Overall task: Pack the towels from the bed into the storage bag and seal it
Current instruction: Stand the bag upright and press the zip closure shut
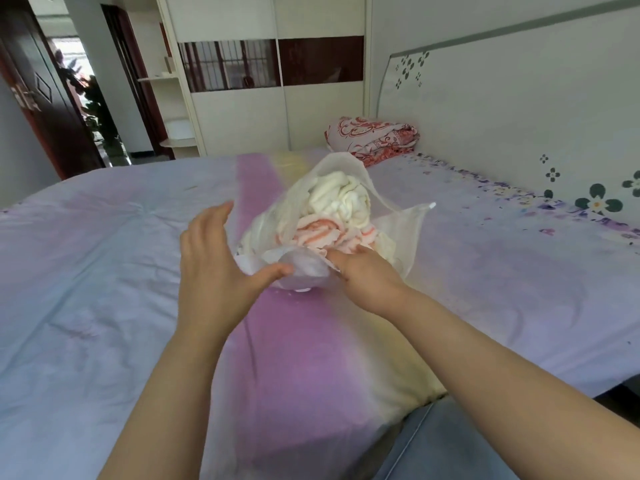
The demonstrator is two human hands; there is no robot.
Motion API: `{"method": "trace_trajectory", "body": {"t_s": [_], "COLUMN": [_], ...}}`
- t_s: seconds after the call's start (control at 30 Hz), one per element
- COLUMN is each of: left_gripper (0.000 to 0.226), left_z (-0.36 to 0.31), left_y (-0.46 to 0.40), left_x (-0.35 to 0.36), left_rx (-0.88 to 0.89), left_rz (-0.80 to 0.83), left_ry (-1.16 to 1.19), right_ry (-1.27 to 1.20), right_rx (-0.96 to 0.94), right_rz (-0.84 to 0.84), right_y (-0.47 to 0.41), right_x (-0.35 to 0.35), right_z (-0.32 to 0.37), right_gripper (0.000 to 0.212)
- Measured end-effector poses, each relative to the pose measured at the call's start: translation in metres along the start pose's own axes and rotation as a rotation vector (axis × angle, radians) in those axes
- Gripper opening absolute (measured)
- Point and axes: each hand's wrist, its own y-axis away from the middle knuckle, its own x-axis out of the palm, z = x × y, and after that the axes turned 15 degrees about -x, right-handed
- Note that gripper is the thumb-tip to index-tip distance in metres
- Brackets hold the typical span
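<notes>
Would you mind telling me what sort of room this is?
Most likely a home bedroom: a bed with a headboard, a folded quilt at its head, and a sliding-door wardrobe behind.

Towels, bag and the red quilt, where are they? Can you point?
white towel (341,197), head view, on its bunched top folds
orange towel (317,233), head view, on its striped middle
bag (403,233), head view, on its clear right wall
quilt (374,138), head view, on its patterned top
</notes>
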Motion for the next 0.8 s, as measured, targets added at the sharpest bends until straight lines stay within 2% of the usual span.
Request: {"method": "trace_trajectory", "body": {"t_s": [0.03, 0.07, 0.1, 0.13, 0.17, 0.23, 0.3, 0.37, 0.43, 0.47, 0.53, 0.6, 0.63, 0.7, 0.8], "left_gripper": [0.114, 0.125, 0.128, 0.122, 0.103, 0.045, 0.021, 0.008, 0.012, 0.014, 0.021, 0.027, 0.028, 0.029, 0.027], "left_z": [-0.006, -0.017, -0.031, -0.042, -0.053, -0.070, -0.077, -0.076, -0.074, -0.074, -0.078, -0.092, -0.101, -0.123, -0.154], "left_y": [-0.008, -0.016, -0.022, -0.026, -0.029, -0.036, -0.041, -0.050, -0.063, -0.069, -0.084, -0.100, -0.109, -0.127, -0.147], "left_x": [-0.005, -0.008, -0.008, -0.003, 0.003, 0.009, 0.006, 0.003, 0.001, 0.000, -0.004, -0.010, -0.014, -0.024, -0.048], "left_rx": [0.100, 0.177, 0.228, 0.263, 0.292, 0.375, 0.409, 0.488, 0.581, 0.603, 0.603, 0.544, 0.486, 0.397, 0.340], "left_rz": [0.100, 0.220, 0.302, 0.305, 0.238, 0.015, -0.067, -0.123, -0.219, -0.251, -0.301, -0.325, -0.317, -0.318, -0.415], "left_ry": [-0.149, -0.308, -0.466, -0.606, -0.707, -0.788, -0.729, -0.642, -0.531, -0.487, -0.421, -0.325, -0.269, -0.116, 0.254], "right_ry": [0.016, 0.021, 0.031, 0.032, 0.038, 0.056, 0.071, 0.105, 0.183, 0.251, 0.314, 0.291, 0.290, 0.333, 0.394], "right_rx": [-0.024, -0.052, -0.074, -0.094, -0.109, -0.080, 0.042, 0.131, 0.075, 0.042, 0.016, 0.074, 0.110, 0.138, 0.047], "right_rz": [0.044, 0.082, 0.096, 0.102, 0.074, 0.013, -0.100, -0.324, -0.483, -0.477, -0.297, -0.117, -0.086, -0.170, -0.528], "right_y": [-0.003, -0.006, -0.011, -0.016, -0.021, -0.030, -0.034, -0.036, -0.032, -0.031, -0.032, -0.041, -0.048, -0.063, -0.084], "right_x": [-0.005, -0.011, -0.017, -0.022, -0.028, -0.040, -0.054, -0.071, -0.091, -0.102, -0.124, -0.149, -0.161, -0.185, -0.222], "right_z": [0.002, 0.006, 0.012, 0.015, 0.017, 0.019, 0.016, 0.017, 0.014, 0.010, -0.003, -0.014, -0.017, -0.017, -0.001], "right_gripper": [0.015, 0.003, 0.009, 0.009, 0.006, 0.027, 0.032, 0.026, 0.037, 0.048, 0.063, 0.051, 0.044, 0.036, 0.029]}}
